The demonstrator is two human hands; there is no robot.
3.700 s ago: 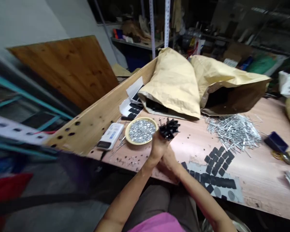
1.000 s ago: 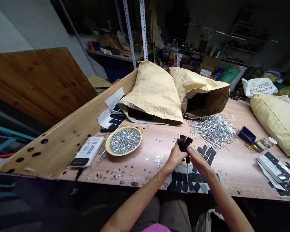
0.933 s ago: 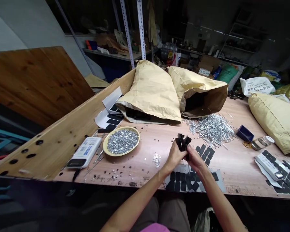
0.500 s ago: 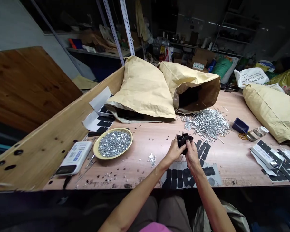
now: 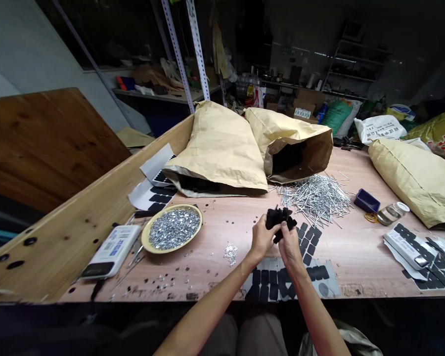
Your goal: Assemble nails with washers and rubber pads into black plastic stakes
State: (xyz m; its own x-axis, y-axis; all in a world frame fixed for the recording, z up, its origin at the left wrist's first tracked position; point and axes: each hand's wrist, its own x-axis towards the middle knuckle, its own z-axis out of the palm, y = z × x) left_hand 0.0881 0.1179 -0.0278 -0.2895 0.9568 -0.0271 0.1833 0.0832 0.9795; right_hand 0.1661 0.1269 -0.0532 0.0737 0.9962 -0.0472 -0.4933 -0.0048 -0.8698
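Both my hands meet over the middle of the wooden table [image 5: 356, 252]. My left hand [image 5: 260, 238] is closed round a bunch of black pads on metal pins [image 5: 279, 218]. My right hand [image 5: 289, 245] pinches the same bunch from the near side. Under my wrists lies a grey backing sheet with black pads [image 5: 311, 277]. A pile of metal pins [image 5: 315, 194] lies just beyond the bunch. A yellow dish of small silver washers [image 5: 171, 234] stands to the left. A small heap of washers [image 5: 230, 251] lies near my left wrist.
Two tan paper sacks [image 5: 222, 148] [image 5: 296, 143] lie open at the back, a third sack [image 5: 411, 178] at the right. A white scale [image 5: 109, 249] sits left of the dish, by the raised wooden side board [image 5: 77, 222]. A blue tray [image 5: 366, 200] and pad sheets [image 5: 422, 247] are at the right.
The view has swung from the left side back over the table. My hands, with the bunch, have come down from beside the dish to above the backing sheet, and the right hand has closed on the bunch.
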